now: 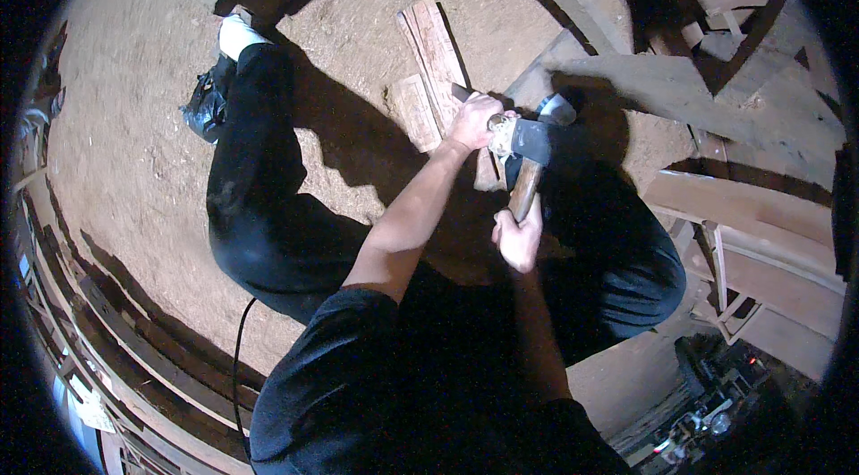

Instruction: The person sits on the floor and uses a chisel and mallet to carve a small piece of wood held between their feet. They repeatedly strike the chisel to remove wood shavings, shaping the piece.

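My left hand (479, 122) is closed around a short chisel-like tool. Its dark flat end (461, 92) shows on one side of the fist, over reddish wood, and a pale round end (501, 131) on the other. My right hand (518, 238) grips the wooden handle (526, 189) of a hatchet-like tool. That tool's broad grey head (533, 142) is right by the pale end; whether they touch I cannot tell. A long reddish board (436, 50) lies beyond my left hand, with a shorter wood piece (415, 108) beside it.
My outstretched left leg (259, 144) lies on the left of the sandy ground (143, 72), near a black plastic bag (208, 106). Long planks (689, 81) fill the right side, with a wooden frame (752, 251) nearer. A motorcycle (707, 421) stands at lower right. A black cable (238, 359) hangs at left.
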`<state>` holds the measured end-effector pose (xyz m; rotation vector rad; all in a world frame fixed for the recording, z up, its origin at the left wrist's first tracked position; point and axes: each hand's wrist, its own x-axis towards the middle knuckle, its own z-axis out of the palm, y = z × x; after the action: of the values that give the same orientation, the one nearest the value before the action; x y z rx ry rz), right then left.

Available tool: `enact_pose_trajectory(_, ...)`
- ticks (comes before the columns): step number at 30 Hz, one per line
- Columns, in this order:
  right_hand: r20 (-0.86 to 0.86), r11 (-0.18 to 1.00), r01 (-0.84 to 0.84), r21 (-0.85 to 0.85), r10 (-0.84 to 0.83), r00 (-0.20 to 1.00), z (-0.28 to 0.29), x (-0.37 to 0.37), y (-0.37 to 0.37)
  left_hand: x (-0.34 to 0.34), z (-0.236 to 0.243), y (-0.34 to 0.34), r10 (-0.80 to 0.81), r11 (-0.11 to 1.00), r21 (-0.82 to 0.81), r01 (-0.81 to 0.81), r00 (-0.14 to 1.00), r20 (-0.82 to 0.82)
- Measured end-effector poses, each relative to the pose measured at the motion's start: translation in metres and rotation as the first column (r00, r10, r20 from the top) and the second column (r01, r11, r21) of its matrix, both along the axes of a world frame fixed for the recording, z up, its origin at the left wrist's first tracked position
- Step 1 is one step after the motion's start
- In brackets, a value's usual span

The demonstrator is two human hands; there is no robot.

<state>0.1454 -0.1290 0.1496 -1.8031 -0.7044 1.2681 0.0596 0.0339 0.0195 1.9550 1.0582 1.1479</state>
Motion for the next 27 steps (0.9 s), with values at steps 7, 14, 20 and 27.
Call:
enact_pose_trajectory(7, -0.080, 1.000, 0.009, -0.029, -0.011, 0.997, 0.010, 0.003, -0.001, -0.003, 0.009, 0.000, -0.013, 1.000, -0.025, 0.012, 1.000, -0.014)
enact_pose_trajectory(14, -0.219, 0.999, 0.052, -0.003, -0.051, 0.974, 0.014, 0.007, -0.008, -0.005, 0.006, -0.001, -0.082, 0.996, 0.025, 0.084, 0.994, -0.079)
enact_pose_trajectory(20, -0.236, 0.998, 0.051, 0.022, -0.044, 0.971, 0.015, 0.007, -0.009, -0.006, 0.012, -0.002, -0.107, 0.994, -0.022, 0.106, 0.992, -0.071)
enact_pose_trajectory(27, -0.266, 0.997, 0.081, 0.009, -0.075, 0.961, 0.016, 0.010, -0.007, 0.016, 0.045, 0.006, 0.201, 0.975, -0.166, -0.148, 0.906, 0.373)
